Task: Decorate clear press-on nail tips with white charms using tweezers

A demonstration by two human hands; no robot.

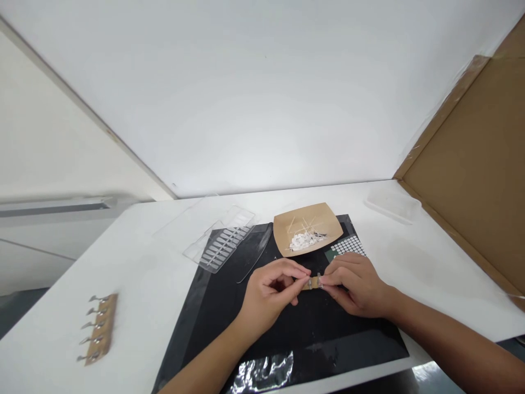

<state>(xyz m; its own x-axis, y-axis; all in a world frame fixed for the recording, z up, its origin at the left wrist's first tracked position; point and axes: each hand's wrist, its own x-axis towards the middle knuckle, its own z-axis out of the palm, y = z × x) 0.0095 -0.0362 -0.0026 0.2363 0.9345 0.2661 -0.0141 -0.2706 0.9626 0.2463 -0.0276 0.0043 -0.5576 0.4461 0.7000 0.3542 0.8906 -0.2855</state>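
Note:
My left hand [273,295] has its thumb and fingertips pinched on the left end of a small brown cardboard strip [314,283]. Small metal clips stand on that strip. At its right end my right hand [356,284] is closed, thumb and fingers pressed at one metal clip [319,278]; the exact grip is partly hidden by the fingertips. Both hands are over a black mat [315,342]. Just behind the right hand lies a green sheet with rows of white round dots [349,246].
A brown paper tray [283,224] behind the hands holds white bits and thin sticks. Left of it are a clear plastic case [223,246] with pale nail-shaped pieces and a dark curved strip [258,254]. Another cardboard strip with several clips [100,331] lies far left. A translucent tray [392,207] sits back right.

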